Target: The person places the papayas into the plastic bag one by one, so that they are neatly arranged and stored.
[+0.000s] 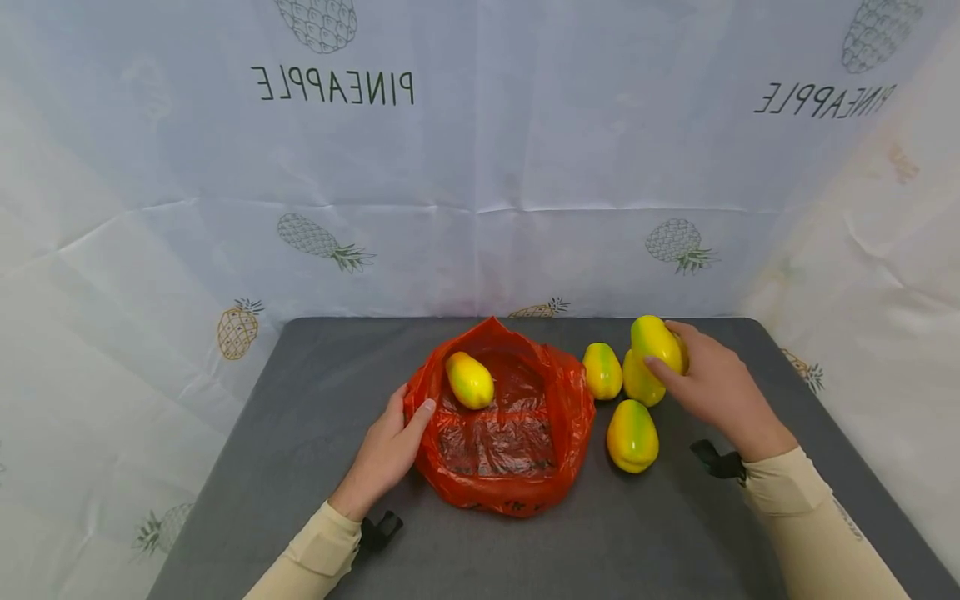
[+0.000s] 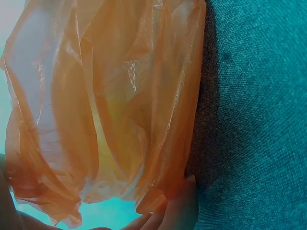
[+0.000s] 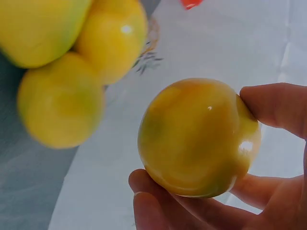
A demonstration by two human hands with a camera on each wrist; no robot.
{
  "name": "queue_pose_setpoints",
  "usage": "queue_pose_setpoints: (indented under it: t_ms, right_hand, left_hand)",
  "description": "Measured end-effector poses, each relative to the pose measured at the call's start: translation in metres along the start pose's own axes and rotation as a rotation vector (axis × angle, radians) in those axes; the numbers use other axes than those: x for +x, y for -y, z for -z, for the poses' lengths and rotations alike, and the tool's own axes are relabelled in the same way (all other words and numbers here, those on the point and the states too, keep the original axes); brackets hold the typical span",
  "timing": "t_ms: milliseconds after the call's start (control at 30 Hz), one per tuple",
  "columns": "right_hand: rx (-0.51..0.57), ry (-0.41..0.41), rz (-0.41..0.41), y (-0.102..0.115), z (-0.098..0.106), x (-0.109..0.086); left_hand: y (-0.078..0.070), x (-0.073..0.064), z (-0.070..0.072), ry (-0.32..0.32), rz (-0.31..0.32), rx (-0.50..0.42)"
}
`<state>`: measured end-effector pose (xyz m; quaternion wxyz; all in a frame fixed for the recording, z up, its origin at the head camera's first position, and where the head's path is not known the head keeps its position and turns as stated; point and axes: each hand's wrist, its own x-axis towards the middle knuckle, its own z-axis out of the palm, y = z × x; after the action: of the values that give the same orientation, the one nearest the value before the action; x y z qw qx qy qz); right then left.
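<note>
Gripping the bag: the left hand pinches the left rim of the red plastic bag, which sits open-mouthed toward the far edge of the dark grey table.
Held papaya: the right hand pinches one glossy papaya-like fruit by its sides, above the table near its far right corner.
Papaya inside: a yellow papaya lies in the bag, toward the far left of the opening.
Loose papayas: three rest between the bag and the table's right edge — a left one just beside the bag, a rear one partly behind the held fruit, and a near one.
Good hold: I judge that the thin rim wants a light, steady pinch; the fruit looks slick, so fingers should oppose each other around its widest part, well above its neighbours.
Head view: only from here do I see the bag's inside and its fruit whole.
Wrist views: the right one shows a gap between held fruit and the cluster — overlapped from above — and fingertips curled beneath. The left one meets the bag's outer wall, with yellow glowing faintly through the film.
</note>
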<state>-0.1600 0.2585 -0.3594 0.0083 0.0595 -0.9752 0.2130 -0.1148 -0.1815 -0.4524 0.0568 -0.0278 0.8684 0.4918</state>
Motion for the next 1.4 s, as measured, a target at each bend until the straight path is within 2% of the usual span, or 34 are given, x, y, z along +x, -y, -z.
queue_pose_setpoints:
  t_ms: [233, 500, 667, 867, 1200, 1400]
  right_hand:
    - [0.02, 0.004, 0.051, 0.026, 0.0, 0.003]
    - [0.029, 0.017, 0.087, 0.064, -0.002, 0.001]
    - [0.027, 0.004, 0.142, 0.088, -0.009, 0.0]
    - [0.038, 0.004, 0.222, 0.118, -0.029, 0.002]
    - [0.092, 0.05, 0.289, 0.159, -0.067, -0.002]
    - [0.104, 0.083, 0.311, 0.175, -0.093, -0.009]
  left_hand:
    - [0.001, -0.001, 0.0, -0.002, 0.0, -0.003]
    - [0.003, -0.001, -0.004, 0.002, -0.015, -0.006]
    - [0.003, -0.001, -0.004, 0.004, -0.023, -0.031]
    - [0.002, 0.0, -0.002, 0.0, -0.037, -0.041]
    - [0.002, 0.0, 0.0, 0.003, -0.028, -0.037]
    - [0.0, 0.0, 0.0, 0.003, -0.028, -0.049]
